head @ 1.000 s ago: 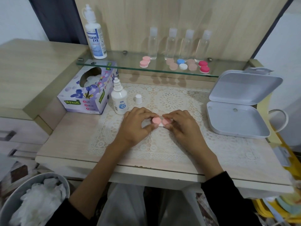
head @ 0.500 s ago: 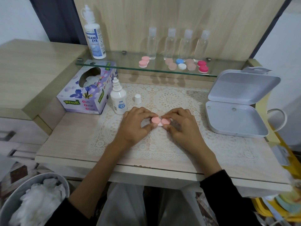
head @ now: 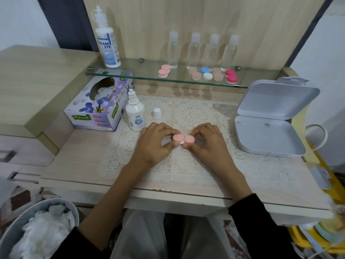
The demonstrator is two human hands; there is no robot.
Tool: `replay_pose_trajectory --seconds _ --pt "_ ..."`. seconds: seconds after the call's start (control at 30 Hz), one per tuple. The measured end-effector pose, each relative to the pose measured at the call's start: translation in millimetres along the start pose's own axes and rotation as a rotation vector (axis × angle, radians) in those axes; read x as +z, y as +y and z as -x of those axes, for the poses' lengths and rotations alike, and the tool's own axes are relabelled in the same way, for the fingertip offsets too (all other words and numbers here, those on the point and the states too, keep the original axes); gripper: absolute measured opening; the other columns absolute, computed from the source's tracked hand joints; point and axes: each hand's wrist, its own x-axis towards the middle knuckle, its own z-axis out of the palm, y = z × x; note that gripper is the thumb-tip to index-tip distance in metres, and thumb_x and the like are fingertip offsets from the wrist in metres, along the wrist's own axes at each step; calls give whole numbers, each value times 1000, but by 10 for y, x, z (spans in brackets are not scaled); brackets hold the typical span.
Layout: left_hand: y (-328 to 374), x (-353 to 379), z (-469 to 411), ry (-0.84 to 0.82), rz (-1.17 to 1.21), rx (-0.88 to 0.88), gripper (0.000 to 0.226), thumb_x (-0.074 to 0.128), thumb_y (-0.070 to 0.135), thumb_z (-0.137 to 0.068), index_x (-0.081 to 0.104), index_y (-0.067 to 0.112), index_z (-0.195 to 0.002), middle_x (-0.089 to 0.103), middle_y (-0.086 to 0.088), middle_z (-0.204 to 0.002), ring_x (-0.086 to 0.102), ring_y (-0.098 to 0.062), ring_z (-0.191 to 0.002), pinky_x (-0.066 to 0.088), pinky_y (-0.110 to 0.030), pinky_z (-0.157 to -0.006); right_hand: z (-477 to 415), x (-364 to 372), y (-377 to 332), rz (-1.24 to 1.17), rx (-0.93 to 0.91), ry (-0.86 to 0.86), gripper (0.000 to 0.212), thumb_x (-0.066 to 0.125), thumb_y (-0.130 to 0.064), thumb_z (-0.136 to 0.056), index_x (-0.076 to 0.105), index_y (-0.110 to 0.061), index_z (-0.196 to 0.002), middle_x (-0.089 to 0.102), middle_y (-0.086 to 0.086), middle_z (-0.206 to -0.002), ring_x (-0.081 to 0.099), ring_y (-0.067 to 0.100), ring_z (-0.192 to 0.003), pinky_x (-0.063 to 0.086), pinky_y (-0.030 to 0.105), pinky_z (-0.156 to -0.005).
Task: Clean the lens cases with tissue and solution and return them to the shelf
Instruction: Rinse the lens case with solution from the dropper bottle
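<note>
Grey bin (head: 16,225) at the lower left holds crumpled tissue (head: 43,232). Up on the table (head: 78,156), a purple tissue box (head: 99,109) sits partly under the glass shelf (head: 141,71), whose left end carries a tall solution bottle (head: 108,45). Just right of the box, at the edge of the lace mat (head: 186,165), stands a small solution bottle (head: 135,114), uncapped, with its white cap (head: 157,113) upright close beside it.

At the middle of the mat, the left hand (head: 153,144) is curled, thumb and forefinger pinching the left lid of the pink lens case (head: 183,139). The case lies flat between both hands, its white body showing between the two round pink lids. The right hand (head: 207,144) mirrors this, fingers curled and pinching the right lid.

Behind, on the shelf, four clear bottles (head: 194,50) stand in a row with more lens cases (head: 206,73) in front of them. At the far right a white hinged box (head: 267,135) lies open on the table.
</note>
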Motion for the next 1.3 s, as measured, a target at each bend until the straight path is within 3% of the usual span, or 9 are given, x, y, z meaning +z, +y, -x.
replay_pose_trajectory --seconds 0.13,0.33,0.43,0.67,0.77,0.9,1.07,1.2,1.3 --pt "-1 6 0 0 6 2 38 58 47 -76 69 31 -108 62 13 -103 49 -11 -102 28 -32 -84 0 -13 15 21 -42 -28 36 65 -51 -73 67 -20 -91 58 -9 -99 48 16 -95 40 38 -82" --pt "18 -8 4 7 21 -4 37 58 45 -75 70 30 -106 63 13 -102 49 -11 -102 31 -34 -87 8 -14 20 59 -66 -58 24 71 -15 -83 69 -21 -107 59 -9 -109 46 16 -104 28 32 -82" --pt "21 -6 1 7 15 0 36 59 45 -75 70 30 -106 63 12 -101 50 -11 -101 31 -34 -85 13 -18 14 51 -64 -56 27 69 -11 -84 69 -22 -109 58 -11 -110 44 13 -104 25 31 -82" --pt "13 -1 0 7 12 -1 35 60 44 -75 71 30 -105 63 13 -100 51 -13 -100 34 -37 -85 4 -11 20 53 -52 -57 26 71 -13 -83 70 -21 -108 55 -14 -107 45 14 -105 27 32 -85" --pt "18 0 3 11 11 -2 35 60 44 -75 71 29 -105 64 12 -100 52 -14 -100 33 -35 -84 -4 4 34 10 -26 -35 24 77 -19 -79 71 -19 -101 56 -13 -102 48 14 -103 37 40 -91" --pt "24 -4 5 14 22 -10 35 62 43 -74 71 29 -105 64 11 -100 53 -16 -101 38 -42 -88 -3 15 45 -69 6 15 27 83 -31 -69 70 -20 -90 57 -11 -94 49 14 -98 41 39 -88" --pt "28 -7 6 11 8 -15 36 60 44 -75 70 29 -106 64 11 -101 52 -15 -102 36 -39 -88 15 0 -13 -6 -5 -25 57 66 -58 -68 67 -22 -112 53 -12 -102 44 9 -102 38 33 -89" --pt "25 -6 10 6 15 -15 36 60 44 -75 70 29 -106 64 11 -101 52 -14 -102 35 -38 -88 30 7 23 -38 -26 -10 28 70 -35 -79 72 -25 -105 57 -11 -103 43 6 -102 39 45 -94" --pt "27 -6 11 9 23 -15 35 61 44 -75 71 29 -106 64 12 -101 52 -14 -102 35 -38 -88 13 29 40 -14 -33 1 23 76 -32 -77 72 -22 -98 58 -10 -100 46 12 -100 41 47 -89"
